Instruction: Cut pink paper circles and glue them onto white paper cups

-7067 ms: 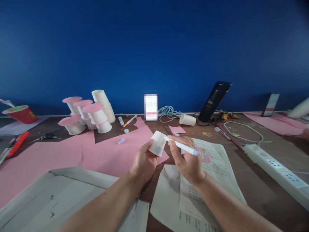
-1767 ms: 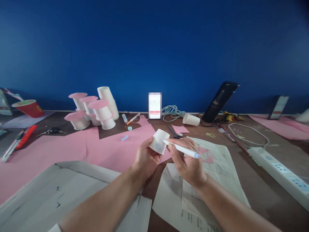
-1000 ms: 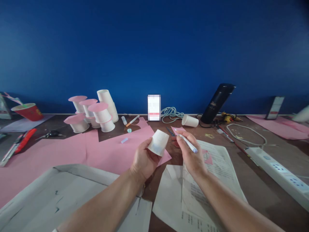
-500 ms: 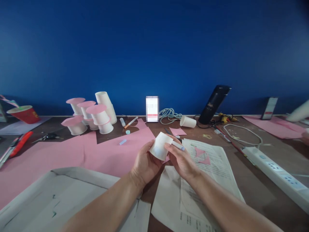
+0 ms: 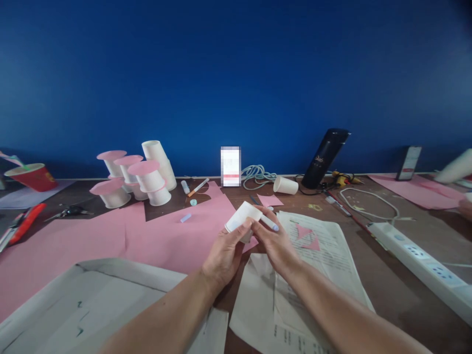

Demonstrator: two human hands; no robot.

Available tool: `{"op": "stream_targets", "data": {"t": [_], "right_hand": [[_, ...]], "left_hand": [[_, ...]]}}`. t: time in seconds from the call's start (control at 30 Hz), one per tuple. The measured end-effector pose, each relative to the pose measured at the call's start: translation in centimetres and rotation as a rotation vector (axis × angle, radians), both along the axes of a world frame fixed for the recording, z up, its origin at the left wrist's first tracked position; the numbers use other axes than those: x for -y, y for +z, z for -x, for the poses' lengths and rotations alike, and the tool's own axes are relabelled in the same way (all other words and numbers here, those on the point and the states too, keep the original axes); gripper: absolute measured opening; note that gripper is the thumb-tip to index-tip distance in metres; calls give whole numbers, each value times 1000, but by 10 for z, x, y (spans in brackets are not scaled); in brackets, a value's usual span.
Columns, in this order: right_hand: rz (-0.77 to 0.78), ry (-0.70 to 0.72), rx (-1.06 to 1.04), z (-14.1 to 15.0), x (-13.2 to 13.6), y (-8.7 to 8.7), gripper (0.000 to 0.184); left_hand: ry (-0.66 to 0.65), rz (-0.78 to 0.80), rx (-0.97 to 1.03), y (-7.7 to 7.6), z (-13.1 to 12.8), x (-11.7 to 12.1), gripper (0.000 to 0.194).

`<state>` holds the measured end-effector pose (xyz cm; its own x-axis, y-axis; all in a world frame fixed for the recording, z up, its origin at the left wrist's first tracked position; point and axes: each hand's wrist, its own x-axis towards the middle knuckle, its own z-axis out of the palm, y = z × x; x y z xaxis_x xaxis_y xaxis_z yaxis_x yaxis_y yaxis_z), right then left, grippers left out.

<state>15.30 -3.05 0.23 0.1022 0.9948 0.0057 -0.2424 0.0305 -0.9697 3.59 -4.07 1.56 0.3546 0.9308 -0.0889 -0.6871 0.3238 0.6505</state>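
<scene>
My left hand (image 5: 222,256) is closed around a white paper cup (image 5: 241,215), its thumb pressed on the cup's near side. The cup lies tilted over in the grip, above the edge of the pink paper (image 5: 173,241). My right hand (image 5: 277,247) meets the cup's right side with its fingertips. Held in that same hand is a slim white pen-like tube (image 5: 269,222) with a pale blue end pointing right. Beneath the cup, part of a small pink paper scrap (image 5: 250,244) shows.
White cups with pink discs (image 5: 148,181) stand stacked at the left, beside a cup stack (image 5: 158,164). Another paper cup (image 5: 285,185) lies on its side. A power strip (image 5: 416,250), printed sheets (image 5: 324,255) and a black bottle (image 5: 324,160) are at the right. A person's hand (image 5: 466,206) shows at the far right edge.
The cup has turned in my hands to a flatter tilt, and my left thumb has come over its near side. My right hand still has the tube.
</scene>
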Motion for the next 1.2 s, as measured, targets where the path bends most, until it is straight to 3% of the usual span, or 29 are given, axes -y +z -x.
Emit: {"op": "stream_targets", "data": {"t": [0.17,0.37,0.63,0.83,1.2], "right_hand": [[-52,-35,106,-7,-3,1,51],[-470,-310,444,-17,2,11,27],[-834,-233,807,-15,19,18,30],[-836,-304,861,-17,14,21,24],[-822,-310,880,-16,14,20,19]], "left_hand": [[103,144,59,-5,3,-9,17],[157,202,64,-3,4,-12,11],[131,122,76,-5,5,-11,24],[174,178,44,-8,5,-11,20],[167,205,38,-6,6,-12,20]]}}
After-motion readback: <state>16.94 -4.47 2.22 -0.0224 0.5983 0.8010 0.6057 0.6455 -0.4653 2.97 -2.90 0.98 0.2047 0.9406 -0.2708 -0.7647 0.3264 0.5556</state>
